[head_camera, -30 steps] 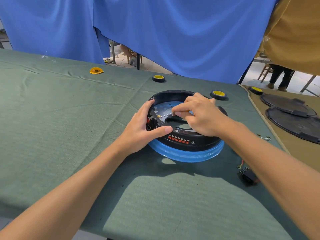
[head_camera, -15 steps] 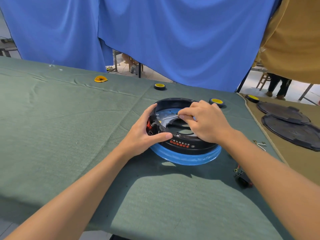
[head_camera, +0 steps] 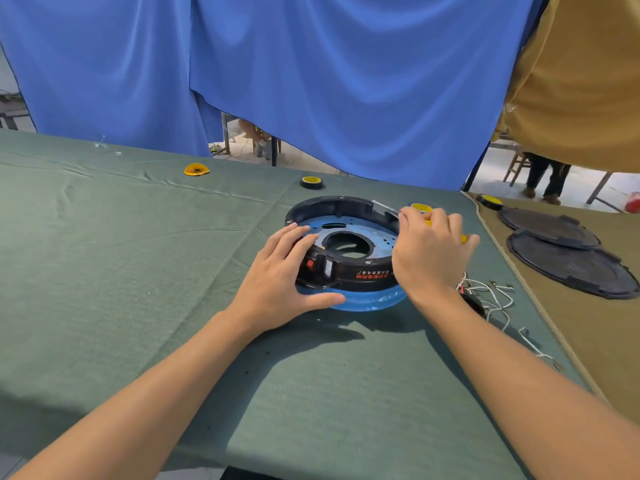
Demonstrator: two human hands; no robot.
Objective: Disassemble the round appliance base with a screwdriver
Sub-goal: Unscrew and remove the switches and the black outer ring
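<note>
Bench [head_camera: 138, 271], green cloth cover.

- Far edge, left of middle: small yellow piece [head_camera: 196, 169], lying alone.
- Far edge, around the middle: black tape roll [head_camera: 312, 182] with a yellow top, lying flat, well apart from the yellow piece.
- Right half of the bench, nearer the far edge than the near one: round appliance base [head_camera: 346, 268]. Black shell, open side up, sitting on a blue ring; blue plate with a round hole visible inside. Red lettering on the near wall.
- Left hand [head_camera: 280, 278]: on the near-left side of the base. Fingers loosely straight, laid over the rim; thumb stretched along the blue ring. It braces, grips nothing.
- Right hand [head_camera: 431, 252]: over the right rim, fingers curled round the screwdriver [head_camera: 385, 206]. Yellow handle shows between the fingers; metal shaft points to the far rim. Tip contact: cannot tell.
- Just behind the right hand: another yellow-topped roll [head_camera: 420, 206], partly hidden.
- Right edge, beside the right wrist: loose white wires [head_camera: 498, 299].
- Adjoining tan surface: two black round plates [head_camera: 571, 268], overlapping.
</note>
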